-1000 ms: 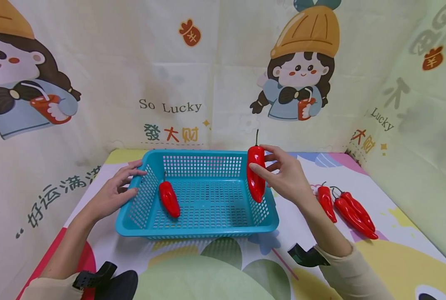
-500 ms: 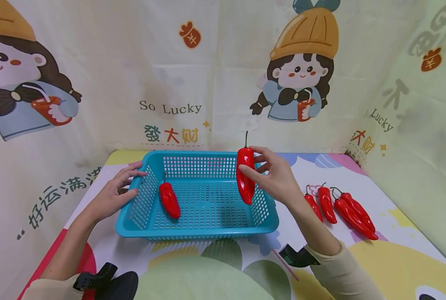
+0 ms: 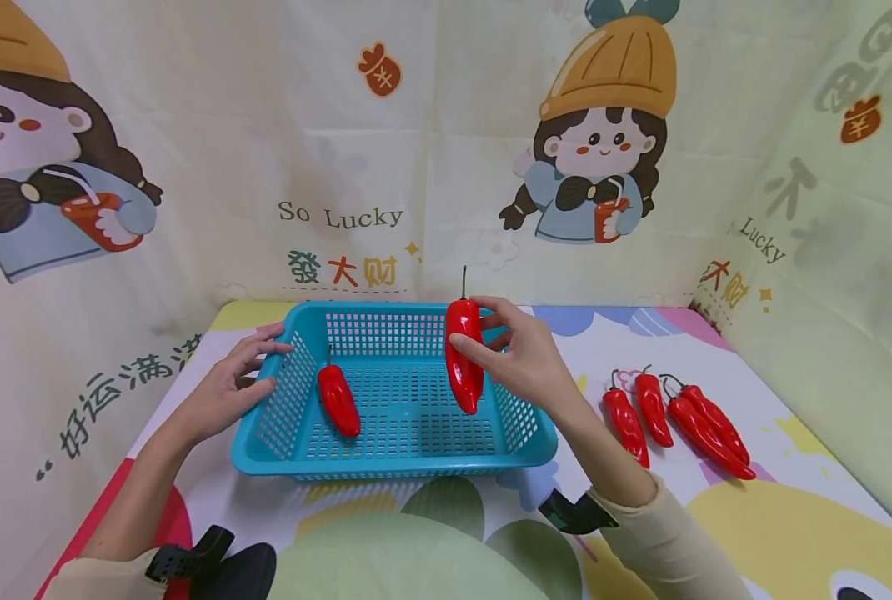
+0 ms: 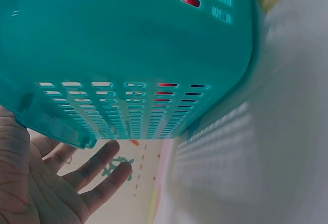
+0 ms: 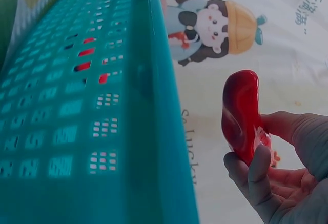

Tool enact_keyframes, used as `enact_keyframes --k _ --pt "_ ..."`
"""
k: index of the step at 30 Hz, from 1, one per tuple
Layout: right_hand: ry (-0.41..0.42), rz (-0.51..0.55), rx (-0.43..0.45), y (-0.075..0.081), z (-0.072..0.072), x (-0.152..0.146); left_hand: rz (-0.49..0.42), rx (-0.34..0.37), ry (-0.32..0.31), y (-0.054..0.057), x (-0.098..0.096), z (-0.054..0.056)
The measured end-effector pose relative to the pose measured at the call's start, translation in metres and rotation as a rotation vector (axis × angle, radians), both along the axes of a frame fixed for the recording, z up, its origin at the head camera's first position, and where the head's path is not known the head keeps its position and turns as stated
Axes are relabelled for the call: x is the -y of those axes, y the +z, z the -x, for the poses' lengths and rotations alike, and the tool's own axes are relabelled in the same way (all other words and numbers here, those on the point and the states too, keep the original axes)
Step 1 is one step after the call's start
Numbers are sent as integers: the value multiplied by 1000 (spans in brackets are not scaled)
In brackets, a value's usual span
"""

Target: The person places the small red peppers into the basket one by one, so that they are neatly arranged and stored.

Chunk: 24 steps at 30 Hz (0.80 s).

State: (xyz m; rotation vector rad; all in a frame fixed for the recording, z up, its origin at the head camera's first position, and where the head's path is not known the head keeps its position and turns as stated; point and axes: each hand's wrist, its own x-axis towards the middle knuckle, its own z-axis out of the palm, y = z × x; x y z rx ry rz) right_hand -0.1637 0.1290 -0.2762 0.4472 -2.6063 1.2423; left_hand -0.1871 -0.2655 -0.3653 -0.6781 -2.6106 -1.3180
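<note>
A glossy red chili pepper point(image 3: 464, 354) hangs upright, stem up, over the right half of a turquoise plastic basket point(image 3: 416, 465). My right hand point(image 3: 524, 354) pinches it between thumb and fingertips. In the right wrist view, the same pepper point(image 5: 241, 114) stands beyond the basket rim. My left hand point(image 3: 228, 383) rests at the basket's left rim, fingertips over the edge. Its fingers point(image 4: 105, 188) look straight and spread in the left wrist view. Another red chili pepper point(image 3: 338, 400) lies inside the basket, toward the left.
On the table right of the basket lie several more red chili peppers point(image 3: 709, 429), one point(image 3: 626, 421) partly behind the right forearm. A patterned cloth point(image 3: 356, 550) covers the table. A printed backdrop point(image 3: 461, 167) rises behind and along both sides.
My right hand has carried its pepper left, from the basket's right rim to over its interior. A pepper on the table has come into view from behind the forearm. The left hand stays put.
</note>
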Motion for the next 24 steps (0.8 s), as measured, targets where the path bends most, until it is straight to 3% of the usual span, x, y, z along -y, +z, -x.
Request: enact_keyframes --k 24 --pt "89 22 42 12 5 42 1 -7 -10 -1 1 0"
